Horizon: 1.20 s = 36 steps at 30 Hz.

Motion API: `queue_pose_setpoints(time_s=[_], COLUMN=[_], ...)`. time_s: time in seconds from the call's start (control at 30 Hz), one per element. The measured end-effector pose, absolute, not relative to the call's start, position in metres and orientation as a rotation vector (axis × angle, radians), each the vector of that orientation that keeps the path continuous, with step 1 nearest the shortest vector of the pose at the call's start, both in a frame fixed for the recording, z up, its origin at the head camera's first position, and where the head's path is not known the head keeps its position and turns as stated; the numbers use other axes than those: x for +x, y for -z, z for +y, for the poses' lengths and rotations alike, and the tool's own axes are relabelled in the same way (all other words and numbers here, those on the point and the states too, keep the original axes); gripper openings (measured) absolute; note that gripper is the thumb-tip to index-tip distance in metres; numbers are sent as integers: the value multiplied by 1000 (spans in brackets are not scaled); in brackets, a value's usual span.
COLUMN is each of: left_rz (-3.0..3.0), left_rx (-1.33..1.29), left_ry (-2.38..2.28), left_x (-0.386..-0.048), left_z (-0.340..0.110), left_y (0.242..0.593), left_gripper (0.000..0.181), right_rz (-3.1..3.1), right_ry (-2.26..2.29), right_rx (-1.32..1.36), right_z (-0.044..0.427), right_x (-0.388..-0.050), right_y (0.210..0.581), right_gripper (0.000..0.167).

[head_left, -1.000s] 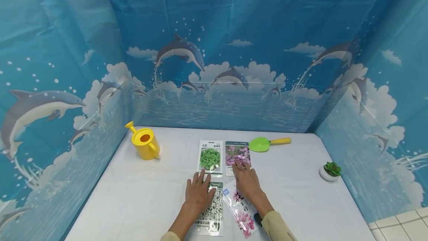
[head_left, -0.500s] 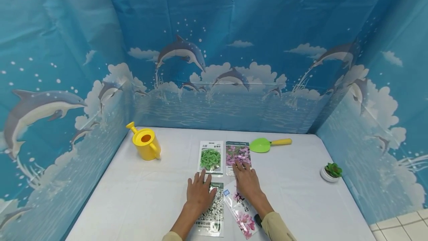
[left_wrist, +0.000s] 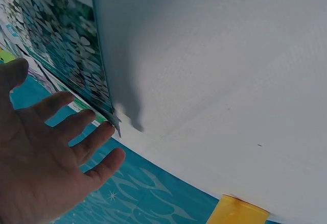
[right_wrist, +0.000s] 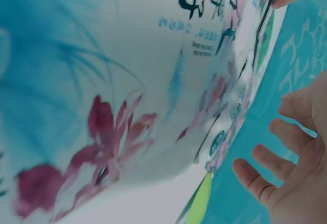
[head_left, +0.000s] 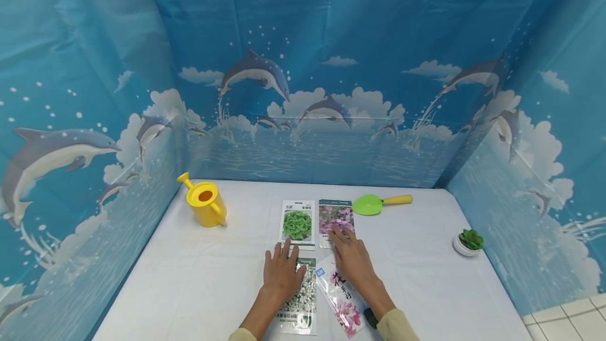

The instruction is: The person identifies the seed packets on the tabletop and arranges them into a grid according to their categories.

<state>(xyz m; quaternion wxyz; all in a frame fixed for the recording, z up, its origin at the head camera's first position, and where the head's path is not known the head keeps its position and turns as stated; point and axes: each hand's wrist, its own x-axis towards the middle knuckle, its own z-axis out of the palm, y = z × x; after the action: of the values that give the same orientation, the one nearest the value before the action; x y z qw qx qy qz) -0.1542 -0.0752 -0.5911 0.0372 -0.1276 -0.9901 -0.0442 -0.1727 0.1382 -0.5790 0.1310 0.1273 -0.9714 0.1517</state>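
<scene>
Several flat seed packets lie together on the white table. My left hand (head_left: 281, 274), fingers spread and nearly straight, is over the white-flower packet (head_left: 303, 299), its fingertips by the lower edge of the green-leaf packet (head_left: 297, 225). In the left wrist view the white-flower packet (left_wrist: 66, 40) shows beside the fingers. My right hand (head_left: 352, 261) reaches across the slanted pink-blossom packet (head_left: 344, 301); its loosely bent fingertips are at the purple-flower packet (head_left: 333, 214). The pink-blossom packet (right_wrist: 112, 147) fills much of the right wrist view. Neither hand grips anything.
A yellow watering can (head_left: 206, 204) stands at the back left. A green trowel with a yellow handle (head_left: 368, 204) lies behind the packets to the right. A small potted succulent (head_left: 468, 242) is near the right edge. Dolphin-print curtains (head_left: 303, 146) enclose the table (head_left: 189, 288).
My right wrist and forearm have shifted slightly to the right, with the fingertips still at the purple-flower packet. My left hand and the packets have stayed in place.
</scene>
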Motion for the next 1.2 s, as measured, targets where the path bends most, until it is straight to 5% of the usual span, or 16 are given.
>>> queue_pose_setpoints(time_s=[0.33, 0.57, 1.2], left_rz=[-3038, -3022, -3095], left_rx=[-439, -583, -763], left_ry=[170, 335, 667], left_x=[-145, -123, -99], left_z=[-76, -90, -111], left_y=[573, 576, 597], left_gripper=[60, 67, 75], right_rz=[-2879, -3014, -3189], right_ry=[-612, -623, -632], right_rx=[596, 811, 765], right_z=[162, 181, 190], right_x=[-137, -106, -79], right_y=[570, 582, 594], right_gripper=[42, 55, 62])
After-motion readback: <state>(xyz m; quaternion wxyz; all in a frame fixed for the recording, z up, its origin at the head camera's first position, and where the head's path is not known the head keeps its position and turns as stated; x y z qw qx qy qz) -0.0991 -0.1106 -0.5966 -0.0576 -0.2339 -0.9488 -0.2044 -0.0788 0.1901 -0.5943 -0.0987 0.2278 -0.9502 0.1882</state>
